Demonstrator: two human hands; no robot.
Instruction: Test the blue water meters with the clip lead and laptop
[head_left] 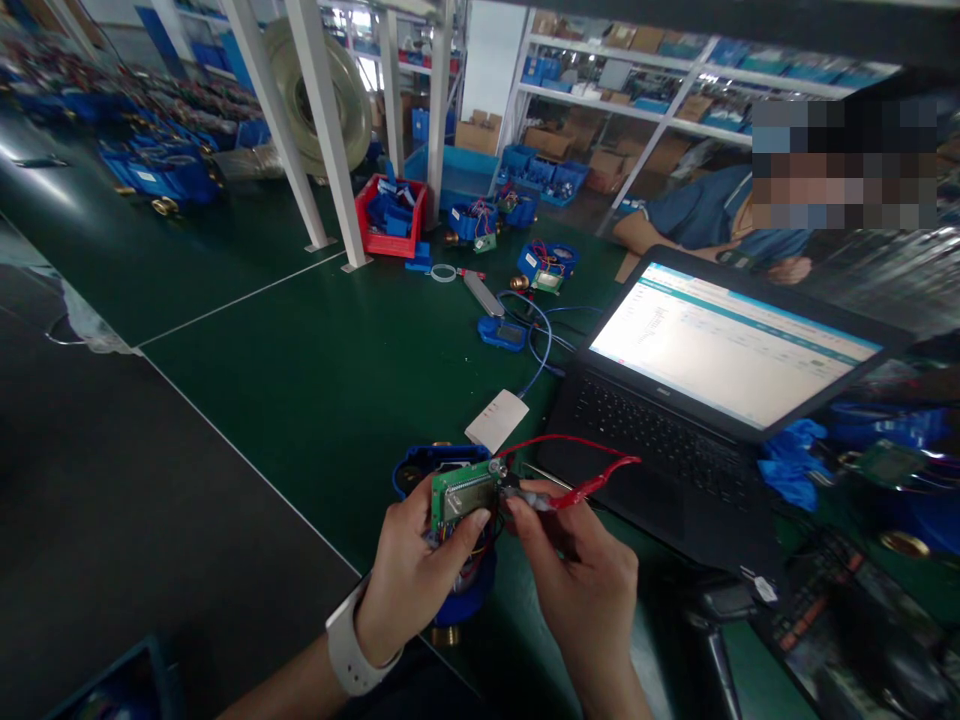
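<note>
My left hand (420,565) is closed on a green circuit board (466,495) with a small display, its thumb across the board's lower edge. Beneath the board sits a blue meter housing (472,600) with brass fittings and wires inside. In my right hand (577,570), a dark connector with a grey, taped end (534,494) is pinched between thumb and fingers at the board's right edge. A red wire (600,482) loops out from that connector. Whether the connector is plugged into the board is hidden by my fingers.
A black laptop (660,440) stands open at the right, with a white box (497,420) on a blue cable beside it. Farther back are a blue handheld device (501,333), a red bin (390,240) and several blue meters. A barcode scanner (716,620) lies front right; a person sits opposite.
</note>
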